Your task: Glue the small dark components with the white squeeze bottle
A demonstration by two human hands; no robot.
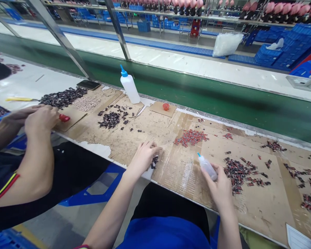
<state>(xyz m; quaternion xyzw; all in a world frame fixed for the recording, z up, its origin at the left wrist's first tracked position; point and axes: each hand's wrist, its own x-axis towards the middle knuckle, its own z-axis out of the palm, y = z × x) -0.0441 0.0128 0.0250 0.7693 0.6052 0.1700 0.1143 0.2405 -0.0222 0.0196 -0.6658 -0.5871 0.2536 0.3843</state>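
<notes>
My right hand [219, 186] is wrapped round a small clear squeeze bottle [207, 168] with a blue tip, which points up and to the left. My left hand [145, 155] is closed near the table's front edge, its fingers curled over several small black parts [154, 162]; its palm side is hidden. Beyond my hands lies a heap of small red-and-black pieces [191, 137]. Right of the bottle spreads a pile of dark pieces with red bits [237, 173]. A loose heap of small black parts [110, 119] lies farther left.
A large white bottle [130, 88] with a blue nozzle stands at the back, near a small red cup [166, 107]. At the left, a co-worker's hands [43, 117] hold something red beside a black heap [63, 97]. Behind the cardboard-covered table runs a green conveyor belt [176, 91].
</notes>
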